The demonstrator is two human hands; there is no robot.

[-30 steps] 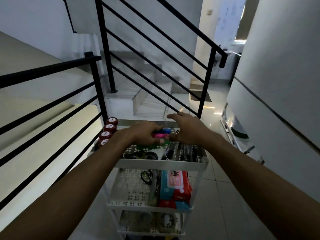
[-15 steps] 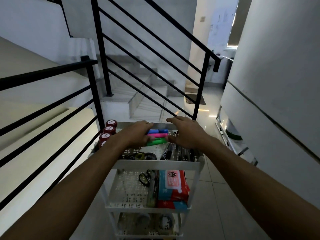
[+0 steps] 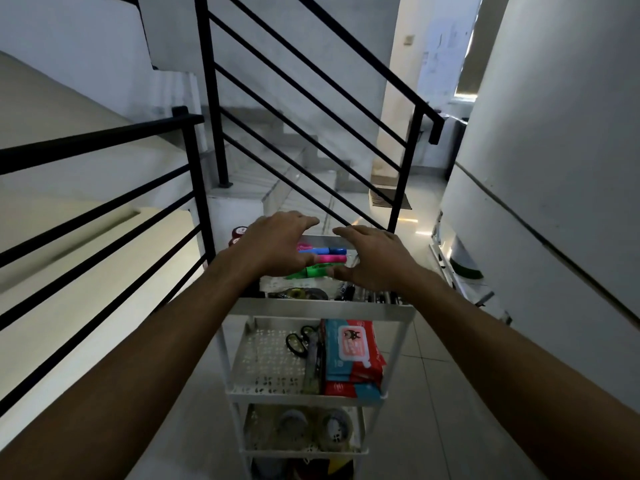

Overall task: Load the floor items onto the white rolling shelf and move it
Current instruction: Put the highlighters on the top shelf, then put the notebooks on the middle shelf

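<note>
The white rolling shelf stands on a pale, glossy tiled floor in a narrow landing, and everything else is placed from it. To its left runs a black metal railing with horizontal bars, with a cream-coloured sloping wall beyond. Past the shelf's far end a second black railing climbs diagonally alongside grey marble-looking stairs, and further off a dark doormat lies on the floor near a bright doorway. To the shelf's right a plain grey-white wall closes the passage. Both bare arms reach out over the shelf's top tier. The left hand and the right hand hover palm-down with fingers spread and relaxed above that tier, grasping nothing; whether the fingertips touch anything below cannot be told. Between the hands lie a blue highlighter, a pink highlighter and a green highlighter, side by side. At the tier's left edge sit red-lidded jars, and black markers lie near its front rim. On the middle tier are black-handled scissors and red and blue wipe packs. The tier below holds rolls of clear tape.
</note>
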